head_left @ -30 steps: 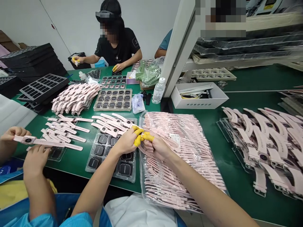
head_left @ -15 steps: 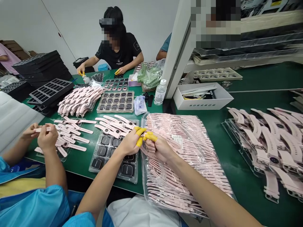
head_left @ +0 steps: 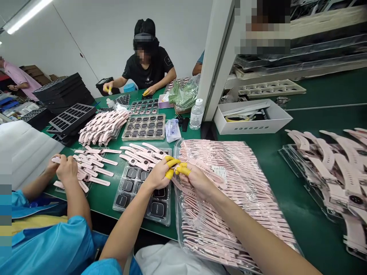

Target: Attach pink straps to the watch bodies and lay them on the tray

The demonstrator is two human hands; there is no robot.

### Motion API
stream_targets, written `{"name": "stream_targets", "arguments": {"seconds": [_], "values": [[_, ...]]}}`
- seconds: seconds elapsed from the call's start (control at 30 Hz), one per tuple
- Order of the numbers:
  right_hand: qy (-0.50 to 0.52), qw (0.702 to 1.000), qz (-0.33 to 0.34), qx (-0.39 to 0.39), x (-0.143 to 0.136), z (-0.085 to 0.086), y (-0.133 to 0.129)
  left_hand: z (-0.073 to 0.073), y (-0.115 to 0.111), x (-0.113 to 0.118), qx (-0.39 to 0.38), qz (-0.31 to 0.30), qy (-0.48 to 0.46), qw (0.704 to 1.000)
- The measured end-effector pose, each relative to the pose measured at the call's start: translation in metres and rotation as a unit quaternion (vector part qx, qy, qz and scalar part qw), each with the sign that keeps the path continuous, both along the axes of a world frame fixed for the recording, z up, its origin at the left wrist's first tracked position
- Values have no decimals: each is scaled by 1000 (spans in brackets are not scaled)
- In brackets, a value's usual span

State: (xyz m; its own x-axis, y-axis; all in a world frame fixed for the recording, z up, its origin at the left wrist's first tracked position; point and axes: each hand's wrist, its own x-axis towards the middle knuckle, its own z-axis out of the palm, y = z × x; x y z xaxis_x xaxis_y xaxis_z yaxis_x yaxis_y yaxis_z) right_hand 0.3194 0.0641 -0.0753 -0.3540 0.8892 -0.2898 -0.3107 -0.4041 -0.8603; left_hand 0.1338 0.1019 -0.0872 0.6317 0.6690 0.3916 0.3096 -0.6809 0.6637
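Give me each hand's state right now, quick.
Left hand: closed, pinching a pink watch strap with its yellow-capped fingers.
Right hand: closed on the same strap.

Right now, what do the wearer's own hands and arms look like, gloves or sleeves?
Both forearms are bare. The left hand wears yellow finger cots on the thumb and at least one fingertip; the right hand has yellow cots on at least two fingertips. No full gloves, watch or rings show. A blue sleeve shows at the left upper arm, at the bottom edge.
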Motion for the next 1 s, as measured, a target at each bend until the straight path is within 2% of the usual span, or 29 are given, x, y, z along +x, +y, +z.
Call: {"name": "stream_targets", "arguments": {"seconds": [0.37, 0.47, 0.57, 0.73, 0.8, 0.87, 0.93, 1.0], "values": [[22, 1000, -5, 19, 0, -2, 0, -3, 0, 1, -27, 19, -23, 999], [-69, 993, -24, 94, 4, -4, 3, -5, 0, 2, -67, 39, -35, 996], [-178, 967, -41, 176, 8, -10, 6, -6, 2, 0, -92, 65, -60, 992], [-247, 942, -23, 228, 12, -14, 8, -5, 10, -8, -78, 130, -101, 983], [-272, 932, -21, 238, 13, -13, 7, -1, 12, -12, -102, 150, -121, 976], [-296, 923, -16, 245, 13, -10, 6, 7, 13, -16, -145, 145, -127, 971], [-324, 911, -11, 254, 13, -5, 4, 20, 12, -24, -179, 120, -112, 970], [-356, 891, -4, 281, 14, -1, 3, 37, 9, -36, -184, 101, -58, 976]]}}
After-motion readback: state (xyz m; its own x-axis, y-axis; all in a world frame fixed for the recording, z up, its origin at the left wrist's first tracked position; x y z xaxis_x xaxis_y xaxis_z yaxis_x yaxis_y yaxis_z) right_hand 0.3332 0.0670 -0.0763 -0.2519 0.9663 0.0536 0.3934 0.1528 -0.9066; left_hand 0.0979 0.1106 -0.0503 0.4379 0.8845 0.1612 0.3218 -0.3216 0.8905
